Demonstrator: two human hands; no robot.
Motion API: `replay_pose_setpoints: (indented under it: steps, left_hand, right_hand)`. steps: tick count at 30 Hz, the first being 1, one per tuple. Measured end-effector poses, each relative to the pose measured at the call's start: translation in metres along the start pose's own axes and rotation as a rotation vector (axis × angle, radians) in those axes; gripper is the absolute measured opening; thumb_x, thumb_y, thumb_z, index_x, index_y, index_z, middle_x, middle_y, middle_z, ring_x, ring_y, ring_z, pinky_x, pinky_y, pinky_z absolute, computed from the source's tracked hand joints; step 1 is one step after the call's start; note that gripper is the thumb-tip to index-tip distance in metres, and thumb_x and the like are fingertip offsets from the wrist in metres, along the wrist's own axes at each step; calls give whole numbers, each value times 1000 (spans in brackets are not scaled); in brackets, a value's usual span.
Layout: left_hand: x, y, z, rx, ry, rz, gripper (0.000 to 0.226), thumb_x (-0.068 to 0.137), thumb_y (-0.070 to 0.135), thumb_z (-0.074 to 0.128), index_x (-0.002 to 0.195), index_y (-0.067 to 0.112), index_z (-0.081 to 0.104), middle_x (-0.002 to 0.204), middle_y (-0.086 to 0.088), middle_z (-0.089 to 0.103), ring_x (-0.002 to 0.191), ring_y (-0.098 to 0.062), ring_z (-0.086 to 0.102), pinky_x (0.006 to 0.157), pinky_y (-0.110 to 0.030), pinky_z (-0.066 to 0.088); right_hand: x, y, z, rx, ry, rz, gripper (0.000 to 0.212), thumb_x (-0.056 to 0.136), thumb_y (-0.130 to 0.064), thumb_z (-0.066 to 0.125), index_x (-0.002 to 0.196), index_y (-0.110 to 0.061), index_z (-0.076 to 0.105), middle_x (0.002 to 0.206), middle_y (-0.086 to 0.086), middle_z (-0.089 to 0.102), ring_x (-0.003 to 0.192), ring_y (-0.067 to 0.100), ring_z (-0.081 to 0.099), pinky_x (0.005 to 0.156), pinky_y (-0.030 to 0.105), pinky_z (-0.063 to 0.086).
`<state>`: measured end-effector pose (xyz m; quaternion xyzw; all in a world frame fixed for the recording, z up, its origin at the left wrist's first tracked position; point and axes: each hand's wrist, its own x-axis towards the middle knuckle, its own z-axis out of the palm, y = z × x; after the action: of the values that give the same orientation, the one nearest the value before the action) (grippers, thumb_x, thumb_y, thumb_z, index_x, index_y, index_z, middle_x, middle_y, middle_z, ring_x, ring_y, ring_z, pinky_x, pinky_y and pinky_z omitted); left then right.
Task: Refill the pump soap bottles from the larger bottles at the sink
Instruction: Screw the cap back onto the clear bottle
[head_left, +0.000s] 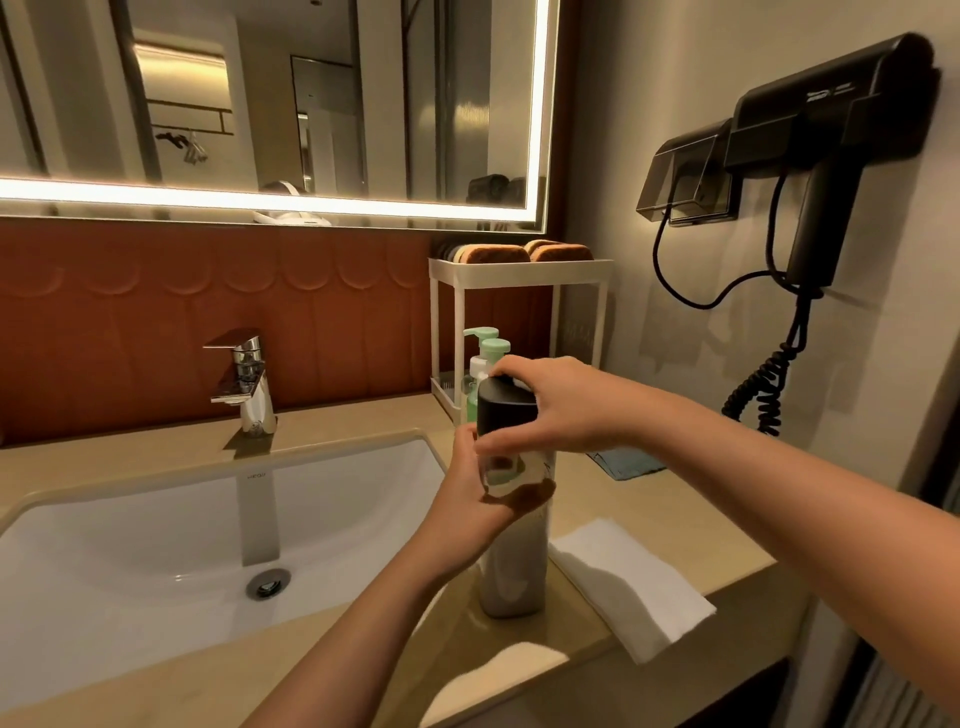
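A tall bottle (511, 571) stands on the beige desk (675, 525) beside the sink (130, 545). The left hand (467, 493) grips its upper body and the right hand (561, 405) clasps its black cap (504, 410). Green pump bottles (491, 353) sit in the rack (519, 267) below the lit mirror (260, 104).

Left hand (475, 493) curls in a sideways grip; right hand (556, 405), thumb seemingly underneath, clamps from above.

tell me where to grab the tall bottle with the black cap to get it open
Grip the tall bottle just below its black cap, from the sink side, as the left hand does. It stands upright on the counter, and its slim straight body lets a hand wrap round. That leaves the cap free for the right hand, gripping it from above.
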<state>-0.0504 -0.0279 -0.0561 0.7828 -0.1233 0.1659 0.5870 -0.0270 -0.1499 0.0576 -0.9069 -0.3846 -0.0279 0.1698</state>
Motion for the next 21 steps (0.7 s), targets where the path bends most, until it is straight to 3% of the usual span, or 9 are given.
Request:
replay_pose_setpoints:
  steps: [2,4,7,11,17,21]
  left_hand:
    - [0,3,-5,46,-37,-17,64,79,26,70,125,28,26,115,16,40,99,6,47,69,-1,45]
    - [7,5,-7,86,-15,-24,61,78,30,71,122,30,29,121,11,39,99,4,45,65,-6,46]
    - [28,8,-7,121,42,-2,58,76,37,72,122,32,36,126,6,44,106,-5,46,76,-16,42]
    - [61,12,-3,142,14,2,61,78,29,72,128,26,38,128,5,47,119,-14,46,98,-36,45]
    - [100,-4,1,306,128,-44,63,81,32,68,134,21,34,136,-1,31,117,-13,39,98,-32,38]
    - [113,-21,-4,324,222,-103,65,81,26,68,134,21,32,135,-3,29,124,-21,38,105,-39,35]
  right_hand:
    - [-1,5,-3,31,23,-5,60,76,-50,67,123,-20,46,116,0,56,102,15,55,78,27,56]
    - [2,11,-5,32,87,9,60,75,-51,67,122,-18,49,112,0,56,101,16,55,75,24,55]
    - [13,21,-11,52,207,38,59,74,-52,67,119,-17,51,107,0,57,95,14,55,67,17,49]
    - [31,42,-24,0,293,86,60,72,-54,69,116,-16,52,105,0,58,91,12,55,68,19,49]
    - [58,81,-32,-55,403,198,56,69,-56,72,108,-20,54,97,-5,56,88,12,55,71,25,49]
    - [78,112,-26,-65,419,304,54,70,-59,68,105,-19,56,96,-3,60,88,14,57,75,32,53]
